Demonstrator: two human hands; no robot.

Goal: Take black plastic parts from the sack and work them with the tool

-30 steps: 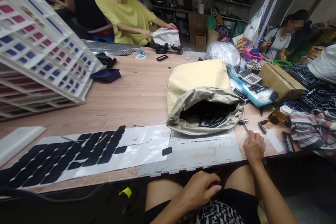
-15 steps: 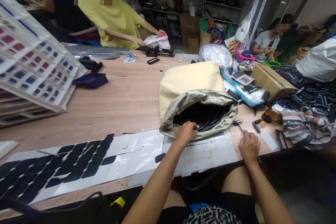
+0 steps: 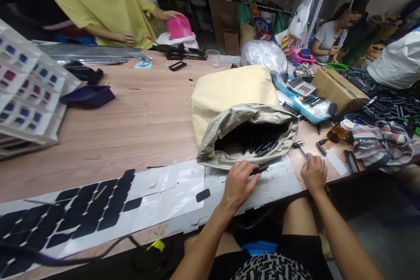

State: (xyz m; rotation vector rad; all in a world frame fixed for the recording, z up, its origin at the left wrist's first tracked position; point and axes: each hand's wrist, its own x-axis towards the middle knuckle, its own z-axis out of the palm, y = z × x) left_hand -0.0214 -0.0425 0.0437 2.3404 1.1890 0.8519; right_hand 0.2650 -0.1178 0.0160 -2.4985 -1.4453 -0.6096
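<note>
My left hand [image 3: 239,183] pinches a thin black strip [image 3: 260,169] just in front of the mouth of a grey woven sack [image 3: 229,129] that lies on its side and holds several more black strips [image 3: 262,144]. My right hand [image 3: 314,174] is closed round the handle of a small hammer [image 3: 302,148] whose metal head lies on the table. Both hands rest over a grey metal plate [image 3: 278,181] at the table's near edge.
A white sheet with several black pads [image 3: 88,208] lies at the left. Stacked white trays [image 3: 26,96] stand far left. A calculator [image 3: 302,86], a cardboard box [image 3: 337,89], a striped cloth [image 3: 380,144] and black parts crowd the right. Other people sit across the table.
My left hand rose from my lap, reached into the sack's mouth, and has drawn back out onto the plate with a black strip. My right hand stayed on the hammer.
</note>
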